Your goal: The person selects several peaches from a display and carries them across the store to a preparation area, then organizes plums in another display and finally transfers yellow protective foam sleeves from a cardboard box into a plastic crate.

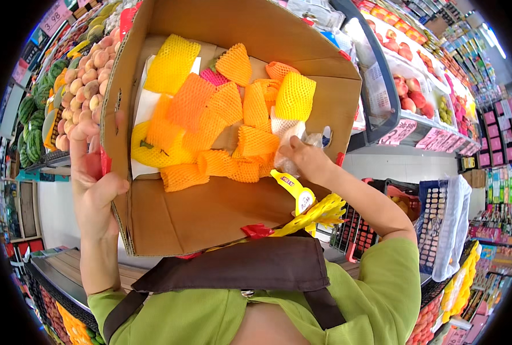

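A brown cardboard box (pixel 152 215) is held in front of my chest, its inside facing me. My left hand (pixel 94 185) grips the box's left wall, thumb towards the inside. Inside lie several orange foam net sleeves (pixel 191 101), yellow ones (pixel 171 64), a pink one (pixel 214 77) and a white one (pixel 284 126). Near the right wall, my right hand (pixel 309 159) has its fingers closed on crumpled clear plastic (pixel 288 151), just below the white sleeve. A yellow printed strip (pixel 292 187) and yellow netting (pixel 314 215) hang by the near right corner.
Peaches (pixel 85 82) and watermelons (pixel 33 133) are stacked on the left. To the right stands a display bin (pixel 394 99) with packed fruit and pink price signs. A wire basket (pixel 346 233) and a dark blue crate (pixel 430 224) with a pale cloth stand at lower right.
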`<state>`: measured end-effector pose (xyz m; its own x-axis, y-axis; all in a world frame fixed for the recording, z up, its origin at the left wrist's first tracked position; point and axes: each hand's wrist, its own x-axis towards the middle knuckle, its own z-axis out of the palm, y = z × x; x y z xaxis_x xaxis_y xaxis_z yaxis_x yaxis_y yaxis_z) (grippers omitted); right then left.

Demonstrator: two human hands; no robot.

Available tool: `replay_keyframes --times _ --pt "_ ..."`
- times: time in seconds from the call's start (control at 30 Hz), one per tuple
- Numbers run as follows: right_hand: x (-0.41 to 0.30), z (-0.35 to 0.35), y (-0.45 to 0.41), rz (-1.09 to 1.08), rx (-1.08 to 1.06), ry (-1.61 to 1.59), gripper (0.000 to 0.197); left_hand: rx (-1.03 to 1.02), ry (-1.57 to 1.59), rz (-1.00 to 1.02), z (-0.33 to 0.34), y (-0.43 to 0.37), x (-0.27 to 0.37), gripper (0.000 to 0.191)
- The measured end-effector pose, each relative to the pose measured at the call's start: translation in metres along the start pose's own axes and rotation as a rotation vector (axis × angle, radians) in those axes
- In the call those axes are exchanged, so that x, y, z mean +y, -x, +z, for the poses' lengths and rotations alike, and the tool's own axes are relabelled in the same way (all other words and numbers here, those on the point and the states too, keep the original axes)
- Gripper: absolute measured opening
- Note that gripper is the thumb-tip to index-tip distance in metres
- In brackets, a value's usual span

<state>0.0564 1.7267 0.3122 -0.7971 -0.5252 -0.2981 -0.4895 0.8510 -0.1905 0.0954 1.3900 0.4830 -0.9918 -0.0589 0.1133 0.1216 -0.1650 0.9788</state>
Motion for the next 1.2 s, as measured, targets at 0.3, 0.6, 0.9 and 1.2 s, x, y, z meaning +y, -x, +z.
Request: replay_keyframes --times 0.3,0.6,0.9,1.2 --pt "-0.117 -0.100 -0.048 -0.412 0.753 -0.860 0.029 -0.144 -0.012 0.025 0.007 -0.004 0.006 0.065" --pt "-0.094 -0.128 -0.123 -0.373 1.246 -0.320 0.027 -0.272 0.055 0.034 0.032 0.015 0.006 0.063" --pt "-0.044 -0.053 -0.009 -0.217 -0.004 0.408 0.030 -0.308 0.027 0.136 0.024 0.024 0.011 0.058" --pt "-0.111 -0.152 -0.004 -0.203 0.034 0.250 0.024 -0.242 -0.046 0.022 0.028 0.011 0.005 0.061"
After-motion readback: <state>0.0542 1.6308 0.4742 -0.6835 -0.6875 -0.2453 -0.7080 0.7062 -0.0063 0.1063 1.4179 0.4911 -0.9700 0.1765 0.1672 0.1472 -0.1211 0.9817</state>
